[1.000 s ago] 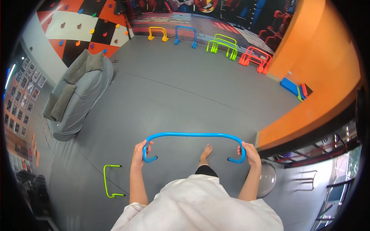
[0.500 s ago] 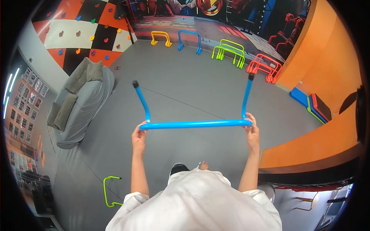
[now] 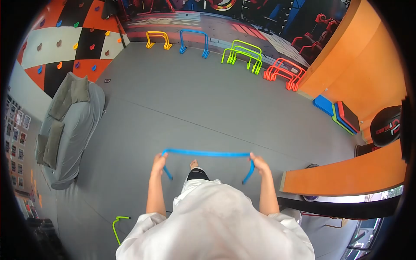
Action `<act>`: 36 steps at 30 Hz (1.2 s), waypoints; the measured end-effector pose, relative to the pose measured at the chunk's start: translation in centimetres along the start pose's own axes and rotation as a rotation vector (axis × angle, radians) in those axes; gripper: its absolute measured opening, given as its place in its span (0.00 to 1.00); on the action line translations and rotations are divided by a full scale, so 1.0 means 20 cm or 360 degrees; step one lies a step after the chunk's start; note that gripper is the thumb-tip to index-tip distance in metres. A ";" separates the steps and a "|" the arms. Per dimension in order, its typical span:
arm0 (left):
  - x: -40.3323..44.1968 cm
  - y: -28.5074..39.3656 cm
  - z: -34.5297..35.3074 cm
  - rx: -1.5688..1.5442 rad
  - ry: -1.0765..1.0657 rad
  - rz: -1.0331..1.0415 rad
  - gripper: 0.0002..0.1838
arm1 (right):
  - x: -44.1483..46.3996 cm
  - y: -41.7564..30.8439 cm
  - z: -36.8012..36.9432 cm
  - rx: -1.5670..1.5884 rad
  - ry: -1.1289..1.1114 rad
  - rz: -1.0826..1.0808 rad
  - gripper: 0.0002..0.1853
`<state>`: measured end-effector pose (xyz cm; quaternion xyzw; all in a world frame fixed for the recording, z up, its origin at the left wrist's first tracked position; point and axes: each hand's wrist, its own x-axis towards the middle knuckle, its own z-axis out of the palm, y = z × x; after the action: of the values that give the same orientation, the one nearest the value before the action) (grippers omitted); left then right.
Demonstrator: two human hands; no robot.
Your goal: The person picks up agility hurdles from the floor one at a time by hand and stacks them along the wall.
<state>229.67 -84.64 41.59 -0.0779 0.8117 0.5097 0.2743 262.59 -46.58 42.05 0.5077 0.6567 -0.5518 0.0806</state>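
Note:
A blue hurdle (image 3: 208,153) is held in front of my body, its crossbar running sideways and its two legs pointing down and back toward me. My left hand (image 3: 159,164) is closed round the bar's left corner. Round the right corner, my right hand (image 3: 259,163) is closed as well. The bar looks slightly smeared by motion. Below it, one bare foot (image 3: 194,164) shows on the grey floor.
Along the far wall stand a yellow hurdle (image 3: 158,39), a blue hurdle (image 3: 193,42), green hurdles (image 3: 242,55) and red hurdles (image 3: 284,73). A grey sofa (image 3: 73,130) is at left, a green hurdle (image 3: 116,229) lower left. Coloured mats (image 3: 346,117) lean by an orange wall (image 3: 346,167) at right.
The blue hurdle has swung over: its legs pointed up and away before and now hang down toward me. My hands have come lower and closer together. The view has shifted right.

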 end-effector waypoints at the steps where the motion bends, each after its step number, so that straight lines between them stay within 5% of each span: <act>1: 0.15 0.11 -0.02 -0.0006 -0.0017 0.0212 0.22 | 0.08 -0.15 -0.02 0.0089 -0.0037 -0.0075 0.35; 3: 0.32 0.42 -0.09 -0.0295 -0.0113 0.0665 0.30 | 0.00 -0.59 -0.06 0.0929 0.0188 -0.0613 0.38; 7: 0.29 1.03 -0.37 -0.0534 -0.0455 0.1038 0.42 | -0.10 -1.01 -0.24 0.0966 0.0271 -0.1336 0.41; 11: 0.62 1.23 -0.39 -0.0741 -0.0687 0.0809 0.43 | -0.01 -1.33 -0.12 0.0936 0.0309 -0.1030 0.42; 14: 0.92 1.28 -0.37 -0.0878 -0.0880 0.0632 0.38 | 0.22 -1.50 -0.14 0.1303 -0.0207 -0.1187 0.41; 17: 0.97 1.42 -0.30 -0.0498 -0.0758 0.0594 0.26 | 0.53 -1.51 -0.10 0.1420 -0.0334 -0.0914 0.39; 19: 1.02 1.48 -0.24 -0.0332 -0.0590 0.0686 0.31 | 0.58 -1.59 0.00 0.1240 0.0181 -0.1022 0.29; 23: 1.21 1.51 -0.20 -0.0417 -0.0116 0.1155 0.26 | 0.71 -1.71 0.08 0.0798 0.0670 -0.1408 0.42; 29: 1.47 1.62 -0.10 -0.0801 -0.0314 0.0977 0.11 | 0.95 -1.92 0.11 0.1010 0.0398 -0.1347 0.38; 32: 1.72 1.68 -0.09 -0.0661 -0.0354 0.0999 0.12 | 1.22 -1.99 0.10 0.0929 0.0458 -0.1558 0.24; 36: 1.89 1.86 -0.02 -0.0393 -0.0050 0.0803 0.13 | 1.56 -2.32 0.17 0.0596 0.0674 -0.1219 0.21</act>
<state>182.74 -61.83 51.18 0.1018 0.7329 0.6580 0.1397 211.36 -25.47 49.83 0.3363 0.6878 -0.5351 -0.3572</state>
